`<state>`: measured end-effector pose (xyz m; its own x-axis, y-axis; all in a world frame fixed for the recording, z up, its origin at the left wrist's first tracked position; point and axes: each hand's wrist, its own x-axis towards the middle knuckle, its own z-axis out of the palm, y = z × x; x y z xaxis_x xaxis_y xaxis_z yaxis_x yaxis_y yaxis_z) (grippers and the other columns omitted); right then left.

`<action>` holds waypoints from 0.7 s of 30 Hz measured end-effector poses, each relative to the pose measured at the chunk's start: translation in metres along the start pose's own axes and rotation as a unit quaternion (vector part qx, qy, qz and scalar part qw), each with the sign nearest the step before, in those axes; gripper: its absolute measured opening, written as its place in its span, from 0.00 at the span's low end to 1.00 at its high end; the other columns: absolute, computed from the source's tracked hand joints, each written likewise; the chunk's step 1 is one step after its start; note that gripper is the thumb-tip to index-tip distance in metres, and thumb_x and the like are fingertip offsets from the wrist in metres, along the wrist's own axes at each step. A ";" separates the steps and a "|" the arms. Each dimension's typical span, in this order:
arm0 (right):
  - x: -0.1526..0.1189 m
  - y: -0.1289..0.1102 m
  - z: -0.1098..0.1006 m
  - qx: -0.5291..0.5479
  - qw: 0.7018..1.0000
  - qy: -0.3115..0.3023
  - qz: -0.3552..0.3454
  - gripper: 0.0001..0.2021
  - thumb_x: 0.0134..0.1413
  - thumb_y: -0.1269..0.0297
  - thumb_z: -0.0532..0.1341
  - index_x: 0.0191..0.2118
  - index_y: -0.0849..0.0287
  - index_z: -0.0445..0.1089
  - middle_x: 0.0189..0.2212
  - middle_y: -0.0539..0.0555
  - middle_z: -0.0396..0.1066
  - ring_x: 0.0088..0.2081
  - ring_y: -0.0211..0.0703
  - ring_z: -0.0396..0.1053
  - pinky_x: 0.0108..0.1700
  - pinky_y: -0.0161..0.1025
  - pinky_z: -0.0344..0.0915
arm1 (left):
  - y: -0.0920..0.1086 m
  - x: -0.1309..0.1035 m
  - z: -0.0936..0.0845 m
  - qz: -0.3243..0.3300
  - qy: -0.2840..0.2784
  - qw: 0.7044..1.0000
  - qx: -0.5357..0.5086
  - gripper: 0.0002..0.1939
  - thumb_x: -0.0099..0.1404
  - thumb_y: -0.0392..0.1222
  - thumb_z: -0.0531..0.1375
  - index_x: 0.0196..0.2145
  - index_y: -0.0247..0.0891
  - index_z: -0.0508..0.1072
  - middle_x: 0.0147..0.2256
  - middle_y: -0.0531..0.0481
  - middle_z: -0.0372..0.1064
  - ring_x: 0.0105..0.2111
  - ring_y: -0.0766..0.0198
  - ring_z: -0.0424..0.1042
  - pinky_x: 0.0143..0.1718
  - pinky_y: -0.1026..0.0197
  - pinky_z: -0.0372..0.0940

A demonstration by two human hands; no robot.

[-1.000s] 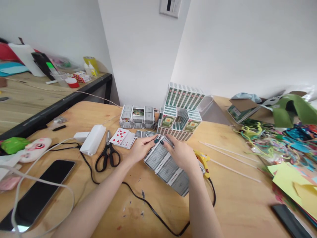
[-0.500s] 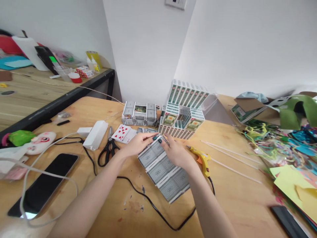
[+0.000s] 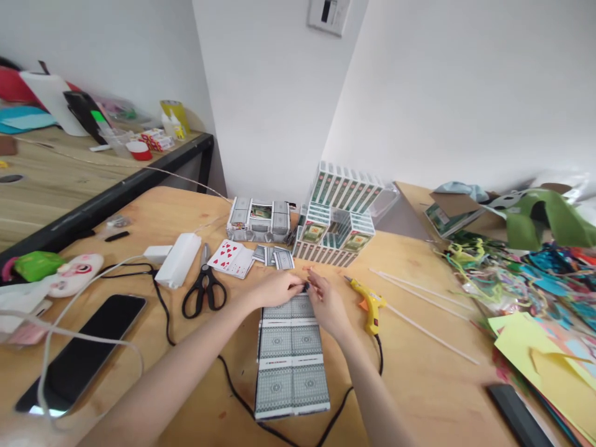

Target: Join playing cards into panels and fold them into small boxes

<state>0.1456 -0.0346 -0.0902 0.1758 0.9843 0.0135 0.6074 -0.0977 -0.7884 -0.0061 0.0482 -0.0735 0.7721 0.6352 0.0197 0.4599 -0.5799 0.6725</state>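
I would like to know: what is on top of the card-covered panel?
The panel shows rows of patterned card backs. The left hand and right hand are at its far end; what they cover cannot be seen.

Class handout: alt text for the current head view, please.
A person's left hand and right hand are at the far end of a grey, card-covered rectangular piece; black-handled metal scissors lie left, a yellow corded glue gun right.

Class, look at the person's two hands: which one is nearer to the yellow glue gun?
Right. The right hand is to the left of the yellow glue gun, apart from it; the left hand is farther left, beyond the right hand.
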 end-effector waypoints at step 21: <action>0.006 0.008 0.007 0.012 0.997 0.047 0.058 0.18 0.59 0.59 0.48 0.38 0.60 0.73 0.34 0.59 0.78 0.36 0.50 0.75 0.41 0.41 0.68 | 0.065 -0.089 0.051 -0.042 -0.037 0.989 0.139 0.45 0.55 0.65 0.61 0.65 0.52 0.50 0.68 0.44 0.42 0.66 0.39 0.39 0.62 0.29 0.35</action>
<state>0.1461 -0.0284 -0.1011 0.3155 0.9487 -0.0217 0.5609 -0.2049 -0.8021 -0.0227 -0.0724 -0.0687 0.7506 0.6548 -0.0886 0.6193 -0.6505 0.4397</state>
